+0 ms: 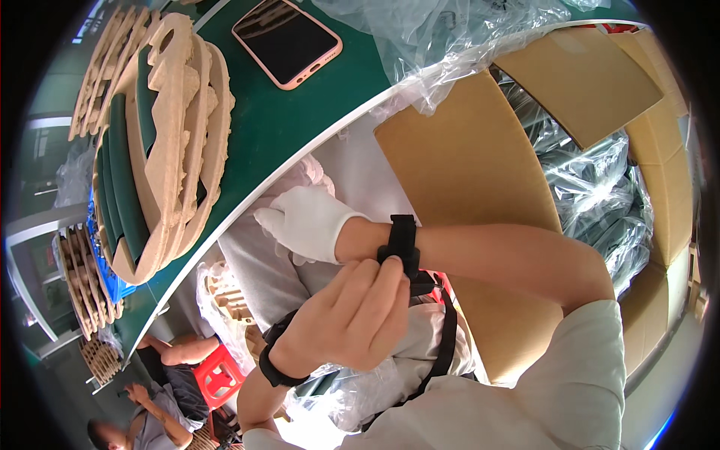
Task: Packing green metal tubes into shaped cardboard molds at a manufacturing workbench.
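Observation:
A black wrist strap (403,234) circles my right wrist, and a small dark block sits against it. My left hand (349,319), bare, pinches the lower edge of this strap between thumb and fingertips. On my left wrist is another black band (276,352). A white glove covers my right hand (311,223), which points left over my lap. Its fingers are loosely bent and partly turned from view, with nothing seen in them.
Along the left runs a green table (300,116) with a white edge, bearing a phone (289,41) and stacked moulded pulp trays (184,142). An open cardboard box (472,161) with plastic-wrapped items stands at right. Lower left, another person (154,412) sits near a red stool (219,377).

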`<state>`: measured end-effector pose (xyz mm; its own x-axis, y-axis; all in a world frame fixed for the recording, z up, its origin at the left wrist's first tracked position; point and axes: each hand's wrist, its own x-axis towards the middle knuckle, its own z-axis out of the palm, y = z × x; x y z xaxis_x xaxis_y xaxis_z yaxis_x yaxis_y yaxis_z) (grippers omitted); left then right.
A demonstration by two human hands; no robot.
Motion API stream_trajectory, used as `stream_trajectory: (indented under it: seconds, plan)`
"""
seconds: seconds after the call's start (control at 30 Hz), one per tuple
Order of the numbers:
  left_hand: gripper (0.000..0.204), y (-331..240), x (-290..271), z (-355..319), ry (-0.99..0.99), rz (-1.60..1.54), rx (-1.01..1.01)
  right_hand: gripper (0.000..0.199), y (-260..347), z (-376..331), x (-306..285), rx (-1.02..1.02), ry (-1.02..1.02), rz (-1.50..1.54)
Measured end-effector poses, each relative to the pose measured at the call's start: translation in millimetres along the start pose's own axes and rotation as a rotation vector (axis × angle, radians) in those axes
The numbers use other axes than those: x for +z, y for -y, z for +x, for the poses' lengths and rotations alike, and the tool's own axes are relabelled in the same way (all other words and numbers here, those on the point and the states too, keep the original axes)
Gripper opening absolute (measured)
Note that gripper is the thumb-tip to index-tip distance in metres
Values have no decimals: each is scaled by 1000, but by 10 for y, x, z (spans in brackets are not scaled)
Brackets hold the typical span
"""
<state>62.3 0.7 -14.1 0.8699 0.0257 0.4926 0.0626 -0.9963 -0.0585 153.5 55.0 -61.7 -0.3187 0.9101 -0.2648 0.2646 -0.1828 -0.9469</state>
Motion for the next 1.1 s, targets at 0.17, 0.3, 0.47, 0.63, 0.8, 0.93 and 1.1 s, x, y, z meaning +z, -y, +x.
stream_trajectory:
  seconds: [0.17, 0.3, 0.47, 0.63, 0.8, 0.93, 1.1]
  plan:
    - [25, 22, 56, -44, -62, -161, -174, 36, -183, 74, 121, -316, -174, -354]
    - [23, 66, 73, -76, -101, -207, -85, 37, -186, 68, 138, -393, -129, -478]
    - [27, -10, 39, -63, -106, -226, -107, 39, -117, 5, 118, -254, -116, -217]
    - [20, 17, 60, -18, -79, -182, -80, 42, -162, 25, 118, -201, -133, -171]
    - [21, -29, 45, 25, 7, -216, -195, 42, -124, 28, 82, -186, -90, -162]
    - [16, -46, -5, 92, 91, -90, -125, 42, 1, 6, -61, 90, 51, 170]
    - [7, -80, 2, 30, 24, -54, -61, 45, -47, 53, -27, 271, 182, 515]
